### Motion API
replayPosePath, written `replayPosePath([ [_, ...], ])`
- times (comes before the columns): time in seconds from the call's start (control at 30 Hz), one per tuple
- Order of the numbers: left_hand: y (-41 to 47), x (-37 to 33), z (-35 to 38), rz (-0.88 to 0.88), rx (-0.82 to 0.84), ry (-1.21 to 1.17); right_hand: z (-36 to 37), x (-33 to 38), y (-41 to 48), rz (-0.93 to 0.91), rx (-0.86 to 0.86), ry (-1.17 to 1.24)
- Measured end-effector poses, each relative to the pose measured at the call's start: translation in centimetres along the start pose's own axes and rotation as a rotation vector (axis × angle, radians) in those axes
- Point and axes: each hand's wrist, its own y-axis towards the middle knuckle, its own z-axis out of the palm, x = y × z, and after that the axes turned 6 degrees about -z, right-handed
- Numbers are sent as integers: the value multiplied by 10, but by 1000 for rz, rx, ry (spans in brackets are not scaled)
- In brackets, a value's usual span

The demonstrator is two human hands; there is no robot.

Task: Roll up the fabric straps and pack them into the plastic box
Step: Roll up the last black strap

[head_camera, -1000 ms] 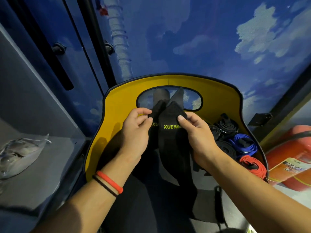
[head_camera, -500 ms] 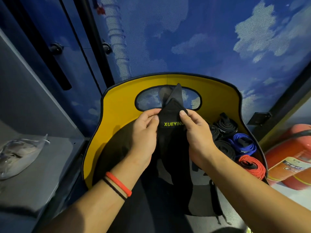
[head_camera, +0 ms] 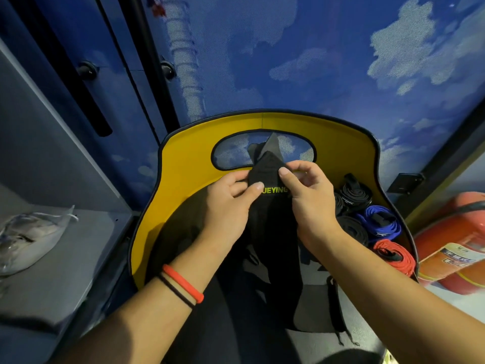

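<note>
The black strap [head_camera: 273, 232] is held up over the yellow box [head_camera: 189, 164], its top end in front of the handle opening [head_camera: 231, 156] and its long tail hanging down into the dark middle of the box. Compared with a second ago, the two hands are brought much closer together, and the strap's layers, then held side by side, are now stacked into one narrow band with a pointed, folded tip.

The left hand [head_camera: 225, 206] pinches the strap's left edge, with the thumb laid over the first letter of the yellow lettering [head_camera: 275, 191]. The right hand [head_camera: 309, 200] pinches the right edge just above the lettering between thumb and forefinger, the other fingers loosely curled.

From this it is judged that the end is being squared up as the core of a roll. No turn of the roll can be seen yet, so nearly the whole length remains to be wound.

Finished rolled straps [head_camera: 380, 222] in black, blue and red are already packed against the right wall of the box, so room is left on the left side for this one.
</note>
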Motion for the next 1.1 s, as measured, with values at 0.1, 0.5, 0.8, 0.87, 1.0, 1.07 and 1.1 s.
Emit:
replayPosePath([
  [0.1, 10, -9, -11, -55, -31, -110, -1, 3, 0, -31, 139, -123],
  [0.5, 51, -17, -54, -228, -109, -624, 19, -8, -47, -218, 618, -561],
  [0.8, 72, -9, -74, -315, -316, -581, 28, -14, -68, -224, 663, -635],
  [0.87, 73, -9, -80, -322, -321, -570, 27, -13, -63, -192, 655, -639],
  [1.0, 62, -15, -81, -287, -257, -452, 21, -18, -50, -47, 645, -646],
  [1.07, 52, -17, -75, -277, -250, -415, 14, -26, -45, -2, 678, -744],
  [1.1, 47, -17, -71, -282, -256, -401, 11, -31, -42, -9, 678, -804],
])
